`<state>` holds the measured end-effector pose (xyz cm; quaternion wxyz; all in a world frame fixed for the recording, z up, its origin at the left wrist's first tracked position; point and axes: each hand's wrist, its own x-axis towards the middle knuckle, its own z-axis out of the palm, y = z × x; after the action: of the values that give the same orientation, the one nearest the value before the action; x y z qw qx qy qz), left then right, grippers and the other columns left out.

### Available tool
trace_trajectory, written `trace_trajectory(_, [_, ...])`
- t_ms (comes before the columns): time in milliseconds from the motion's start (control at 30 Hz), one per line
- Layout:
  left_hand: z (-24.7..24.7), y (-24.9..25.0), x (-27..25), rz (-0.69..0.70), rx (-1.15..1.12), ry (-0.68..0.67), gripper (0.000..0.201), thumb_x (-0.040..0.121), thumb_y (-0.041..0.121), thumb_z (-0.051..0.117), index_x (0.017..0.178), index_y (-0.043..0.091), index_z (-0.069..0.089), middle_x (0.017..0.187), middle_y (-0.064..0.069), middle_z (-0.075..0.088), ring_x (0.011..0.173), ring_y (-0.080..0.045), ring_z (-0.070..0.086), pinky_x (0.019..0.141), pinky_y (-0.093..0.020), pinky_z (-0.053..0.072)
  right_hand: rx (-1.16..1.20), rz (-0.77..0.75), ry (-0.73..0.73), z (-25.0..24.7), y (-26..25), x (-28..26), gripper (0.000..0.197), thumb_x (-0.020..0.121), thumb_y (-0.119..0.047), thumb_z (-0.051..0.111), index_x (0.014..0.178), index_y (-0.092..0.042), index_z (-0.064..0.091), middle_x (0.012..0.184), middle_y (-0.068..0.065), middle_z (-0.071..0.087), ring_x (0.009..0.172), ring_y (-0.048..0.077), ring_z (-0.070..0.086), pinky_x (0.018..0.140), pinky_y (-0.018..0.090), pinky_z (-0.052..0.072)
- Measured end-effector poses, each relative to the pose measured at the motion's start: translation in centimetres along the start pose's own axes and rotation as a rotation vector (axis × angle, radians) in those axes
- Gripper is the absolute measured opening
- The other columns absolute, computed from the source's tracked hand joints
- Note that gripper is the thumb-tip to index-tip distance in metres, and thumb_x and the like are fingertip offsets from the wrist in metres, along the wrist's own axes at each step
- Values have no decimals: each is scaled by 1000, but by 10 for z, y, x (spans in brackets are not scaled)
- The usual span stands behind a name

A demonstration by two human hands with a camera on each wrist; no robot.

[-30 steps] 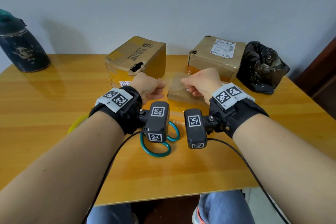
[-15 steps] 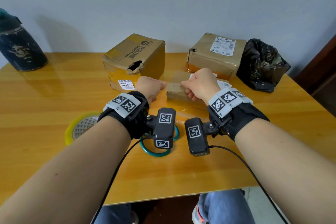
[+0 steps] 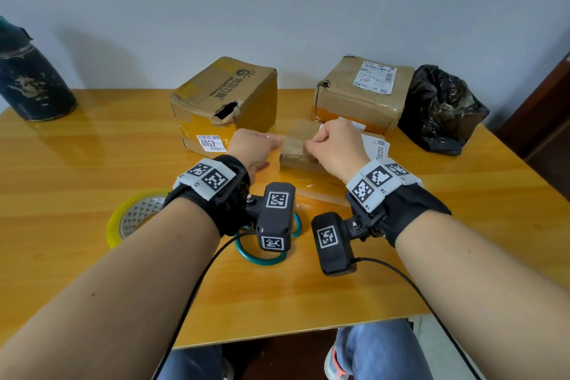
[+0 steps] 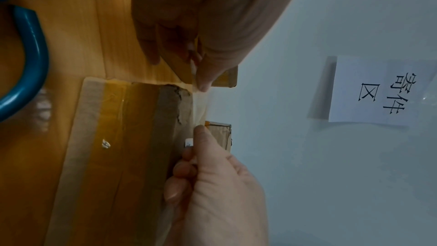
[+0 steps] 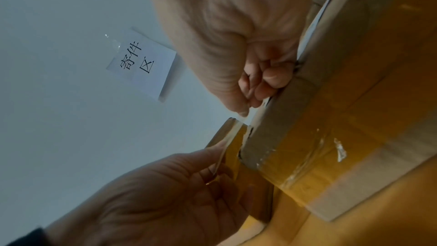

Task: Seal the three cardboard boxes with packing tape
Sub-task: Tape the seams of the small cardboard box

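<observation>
Both forearms reach forward over the wooden table (image 3: pixel 92 163), wrists nearly level, knuckles up. Left hand (image 3: pixel 251 149) curled, thumb and forefinger pinching one end of a strip of clear tape (image 4: pixel 200 107); remaining fingers tucked under the palm. Right hand (image 3: pixel 334 145) likewise clenched into a loose fist, thumb tip and forefinger pinching the strip's other end, with the curled fingers resting against the top edge of the small flat box (image 3: pixel 297 145). Between the two pinches, the strip stretched taut just above the torn near corner of that box; contact between strip and cardboard cannot be told. Directly under the right fingers, that small box lying flat, its side already carrying amber tape. Just beyond the left fingertips, a taller cardboard box (image 3: pixel 223 102) with a torn hole at its front top edge. Beyond the right fingertips, a third box (image 3: pixel 361 95) with a white shipping label, and to its right a crumpled black bag (image 3: pixel 441 108). Behind the left wrist, a yellowish tape roll (image 3: pixel 135 219) lying flat; between the two wrists, teal scissor handles (image 3: pixel 265 259). Far off to the left of the left hand, a dark bottle (image 3: pixel 30 77) against the wall.
</observation>
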<state>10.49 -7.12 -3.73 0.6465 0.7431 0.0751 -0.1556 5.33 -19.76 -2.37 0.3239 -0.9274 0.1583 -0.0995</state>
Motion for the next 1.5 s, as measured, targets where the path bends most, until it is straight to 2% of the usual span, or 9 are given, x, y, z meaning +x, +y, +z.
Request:
trace_trajectory(100, [0, 0, 1, 12, 21, -10, 27, 91, 18, 66, 115, 7, 63, 101, -4, 57, 92, -17, 51, 70, -25, 49, 6, 7, 9, -1, -1, -2, 43, 86, -16, 65, 46, -21, 50, 61, -5, 55, 81, 19, 60, 91, 29, 42])
trace_trajectory(233, [-1, 1, 3, 25, 65, -12, 7, 93, 15, 62, 98, 10, 62, 87, -4, 56, 79, -15, 53, 65, -23, 52, 60, 10, 21, -1, 2, -3, 30, 86, -18, 68, 58, -8, 64, 81, 11, 69, 94, 24, 61, 74, 20, 36])
trace_trajectory(300, [0, 2, 3, 68, 110, 1, 14, 93, 14, 62, 80, 15, 55, 78, -1, 53, 73, -13, 51, 65, -25, 52, 78, 21, 23, -1, 3, -4, 30, 85, -20, 70, 59, -8, 65, 81, 13, 70, 89, 20, 61, 75, 18, 34])
trace_trajectory(467, [4, -2, 5, 121, 155, 9, 22, 92, 15, 63, 73, 16, 53, 83, 0, 56, 73, -12, 52, 66, -24, 52, 46, 10, 8, -2, 2, -3, 34, 85, -21, 70, 53, -12, 62, 77, 16, 69, 83, 23, 62, 82, 28, 47])
trace_trajectory(633, [6, -3, 3, 119, 135, 3, 25, 93, 15, 62, 70, 16, 53, 83, 2, 53, 70, -9, 48, 63, -21, 49, 70, -4, -2, -4, 1, -5, 24, 87, -19, 67, 71, -1, 72, 88, 19, 71, 109, 29, 58, 82, 22, 31])
trace_trajectory(800, [7, -4, 3, 106, 138, -1, 18, 93, 15, 61, 77, 14, 56, 80, 2, 54, 70, -9, 49, 67, -22, 51, 13, -20, 0, -2, 3, -2, 26, 86, -19, 68, 65, -4, 72, 68, 12, 66, 83, 23, 64, 82, 24, 45])
trace_trajectory(967, [8, -3, 2, 106, 159, 0, 19, 94, 15, 61, 76, 15, 56, 76, 0, 54, 64, -10, 48, 72, -28, 52, -19, -20, 0, 0, 5, 2, 33, 84, -17, 70, 52, -14, 62, 58, -1, 58, 60, 9, 51, 70, 29, 47])
trace_trajectory(1133, [7, -4, 1, 98, 170, -18, 22, 94, 14, 60, 73, 15, 55, 70, -2, 50, 60, -11, 44, 64, -26, 46, -34, -19, -1, 3, 8, 6, 29, 83, -16, 71, 55, -15, 62, 56, -8, 53, 63, 10, 52, 66, 25, 39])
trace_trajectory(1500, [9, -4, 1, 109, 177, -19, 21, 93, 14, 61, 74, 14, 55, 69, -2, 49, 60, -11, 44, 67, -28, 47, -28, -21, -5, 1, 10, 8, 34, 83, -14, 71, 54, -19, 53, 60, -8, 52, 74, 13, 55, 72, 26, 44])
